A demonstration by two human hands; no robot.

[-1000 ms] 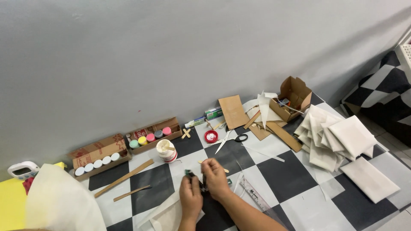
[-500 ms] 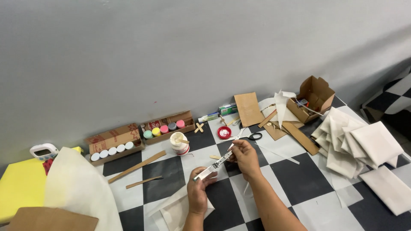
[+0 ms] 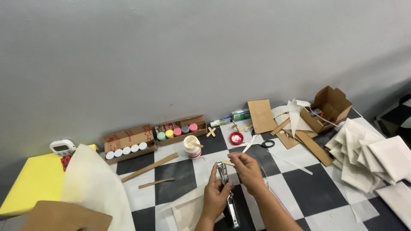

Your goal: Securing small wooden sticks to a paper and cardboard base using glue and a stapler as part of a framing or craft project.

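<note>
A silver stapler [image 3: 227, 190] lies lengthwise over the black and white checked floor mat [image 3: 295, 192], its top arm swung open. My left hand [image 3: 216, 196] is wrapped around its middle. My right hand [image 3: 249, 170] hovers just right of the stapler's far end, thumb and fingers pinched on a small pale strip [image 3: 228, 163] beside the open arm. What the strip is cannot be made out. A sheet of white paper [image 3: 188, 209] lies under my left wrist.
Along the grey wall stand cardboard boxes of coloured paint pots [image 3: 177, 129] and white pots [image 3: 126, 150], a glue jar [image 3: 192, 146], a red lid [image 3: 236, 137], scissors [image 3: 258, 144], cardboard pieces [image 3: 260, 115] and an open box [image 3: 330, 107]. White canvases [image 3: 372, 160] are stacked right; a yellow sheet [image 3: 32, 184] and wooden sticks [image 3: 150, 167] lie left.
My right hand, stretched out toward the scissors half a second ago, has drawn back to the stapler's far end. The stapler has turned from slanting to pointing away from me. The view has shifted.
</note>
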